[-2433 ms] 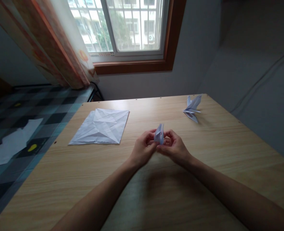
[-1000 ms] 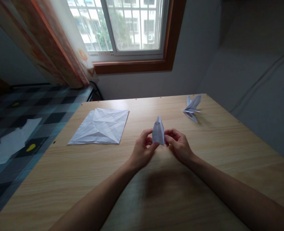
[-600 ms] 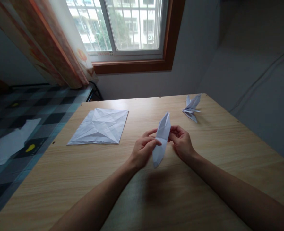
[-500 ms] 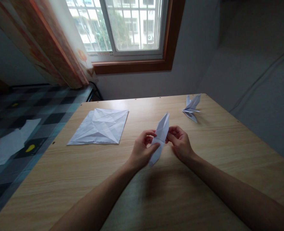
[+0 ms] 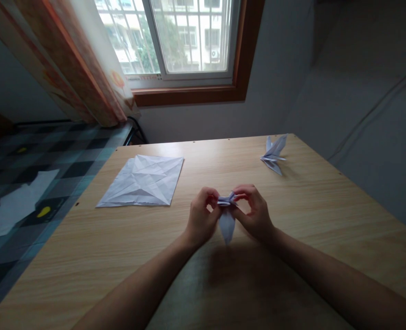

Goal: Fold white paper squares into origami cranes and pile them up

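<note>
Between my two hands is a folded white paper piece (image 5: 227, 225), held above the table. One pointed flap hangs down toward me, and the narrow folded layers at its top are seen nearly edge-on. My left hand (image 5: 204, 214) pinches the left side of those layers between thumb and fingers. On the other side, my right hand (image 5: 254, 208) pinches the right edge with thumb and forefinger. Fingers hide part of the folds. Farther back on the right stands a finished-looking folded paper figure (image 5: 274, 153) with several pointed flaps.
Creased square paper sheets (image 5: 151, 181) lie stacked at the table's left. The wooden table (image 5: 137, 256) reaches toward a wall and a barred window (image 5: 192, 41). Left of it, white paper (image 5: 20, 201) rests on a checked cloth (image 5: 3, 256) below a curtain (image 5: 86, 68).
The paper piece has turned from upright and slanted to top layers edge-on, its flap pointing down. My right hand has shifted slightly, now pinching its right edge.
</note>
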The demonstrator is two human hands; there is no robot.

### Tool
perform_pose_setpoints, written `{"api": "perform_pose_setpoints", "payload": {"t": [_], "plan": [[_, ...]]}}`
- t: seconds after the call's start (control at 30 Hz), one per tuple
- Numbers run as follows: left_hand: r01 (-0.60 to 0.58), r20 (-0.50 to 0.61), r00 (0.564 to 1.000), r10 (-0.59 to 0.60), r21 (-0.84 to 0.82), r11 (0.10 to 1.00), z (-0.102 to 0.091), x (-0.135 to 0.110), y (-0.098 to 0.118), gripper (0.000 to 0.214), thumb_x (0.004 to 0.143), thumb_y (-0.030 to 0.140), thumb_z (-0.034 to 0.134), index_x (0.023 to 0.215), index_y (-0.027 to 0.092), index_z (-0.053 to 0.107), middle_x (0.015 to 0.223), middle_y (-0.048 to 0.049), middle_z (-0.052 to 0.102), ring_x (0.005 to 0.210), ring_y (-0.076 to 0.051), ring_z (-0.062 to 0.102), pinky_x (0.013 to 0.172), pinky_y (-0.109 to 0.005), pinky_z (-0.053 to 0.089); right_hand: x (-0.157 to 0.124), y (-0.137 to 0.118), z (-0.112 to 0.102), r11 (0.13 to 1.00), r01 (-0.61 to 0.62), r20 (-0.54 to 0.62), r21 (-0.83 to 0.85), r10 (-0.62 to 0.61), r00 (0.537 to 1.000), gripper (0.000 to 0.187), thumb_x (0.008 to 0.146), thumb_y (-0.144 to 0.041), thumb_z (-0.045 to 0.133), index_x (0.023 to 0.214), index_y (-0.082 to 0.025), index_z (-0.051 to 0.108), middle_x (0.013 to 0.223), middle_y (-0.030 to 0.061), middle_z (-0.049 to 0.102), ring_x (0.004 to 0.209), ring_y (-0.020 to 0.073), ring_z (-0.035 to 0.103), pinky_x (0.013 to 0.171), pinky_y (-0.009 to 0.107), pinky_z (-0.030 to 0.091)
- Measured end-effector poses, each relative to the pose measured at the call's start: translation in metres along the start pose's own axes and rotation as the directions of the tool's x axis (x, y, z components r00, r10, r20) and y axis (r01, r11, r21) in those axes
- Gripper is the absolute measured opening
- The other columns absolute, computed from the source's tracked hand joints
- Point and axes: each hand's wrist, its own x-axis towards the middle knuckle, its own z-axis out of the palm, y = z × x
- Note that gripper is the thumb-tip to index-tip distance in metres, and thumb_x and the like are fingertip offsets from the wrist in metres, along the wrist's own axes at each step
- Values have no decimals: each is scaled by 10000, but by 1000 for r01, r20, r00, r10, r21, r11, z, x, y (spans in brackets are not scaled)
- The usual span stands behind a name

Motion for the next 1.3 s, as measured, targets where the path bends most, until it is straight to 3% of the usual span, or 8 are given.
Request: {"api": "perform_pose_setpoints", "payload": {"t": [0.17, 0.5, 0.63, 0.83, 0.97, 1.13, 1.2, 1.3], "plan": [[-117, -20, 993, 120, 109, 987, 1, -1, 5, 184, 729, 87, 632, 797, 208, 512, 754, 28, 565, 670, -117, 533, 652, -239, 422, 3, -5, -4, 968, 177, -59, -179, -190, 980, 271, 800, -141, 668, 1015, -263, 556, 974, 51, 619, 921, 232, 620, 807, 416, 527], [-291, 102, 956, 277, 182, 939, 0, -2, 6, 230, 818, 111, 598, 743, 209, 404, 803, 8, 560, 728, -121, 545, 674, -247, 430, 2, 1, -4, 985, 143, -62, -98, -150, 987, 222, 791, -113, 687, 923, -257, 581, 819, 10, 613, 758, 191, 600, 703, 349, 504], [-351, 82, 936, 342, 165, 922, -1, -2, 5, 198, 825, 81, 570, 911, 223, 461, 909, -11, 582, 736, -113, 555, 656, -231, 456, 5, -5, -7, 973, 190, -23, -134, -195, 981, 151, 800, -135, 688, 765, -244, 590, 782, 18, 618, 729, 188, 596, 641, 330, 491], [-503, 176, 864, 472, 334, 797, -10, -5, 7, 339, 858, 95, 551, 1143, 279, 540, 1266, -101, 552, 718, -98, 576, 621, -238, 487, 7, -10, -6, 974, 131, -11, -187, -135, 991, 95, 813, -193, 690, 749, -235, 634, 736, 23, 617, 693, 193, 587, 628, 335, 486], [-578, 232, 815, 531, 381, 722, -14, -6, 8, 313, 869, 103, 556, 1125, 283, 576, 1282, -105, 574, 623, -72, 540, 566, -226, 466, 6, -10, -6, 972, 132, 15, -196, -132, 991, 86, 820, -200, 681, 755, -230, 635, 722, 20, 617, 694, 191, 588, 626, 328, 486], [-699, 242, 687, 685, 475, 534, -15, -4, 10, 279, 857, 104, 577, 1082, 268, 552, 1253, -95, 600, 589, -59, 492, 528, -195, 446, 6, -7, -6, 963, 195, 10, -184, -197, 980, 78, 821, -155, 673, 795, -220, 637, 749, 11, 640, 737, 181, 609, 667, 318, 499], [-706, 253, 682, 686, 474, 527, -14, -3, 11, 255, 869, 109, 554, 1080, 250, 538, 1225, -99, 614, 593, -61, 514, 538, -197, 465, 6, -6, -6, 956, 220, 8, -191, -223, 975, 85, 816, -145, 676, 793, -215, 635, 753, 13, 636, 732, 178, 605, 657, 313, 499], [-683, 274, 718, 640, 455, 572, -13, -2, 12, 230, 874, 107, 519, 1067, 228, 542, 1153, -92, 637, 706, -100, 611, 622, -223, 519, 5, -6, -6, 954, 224, 7, -201, -227, 974, 100, 820, -158, 676, 754, -212, 622, 734, 18, 615, 700, 177, 585, 627, 313, 494]]}}
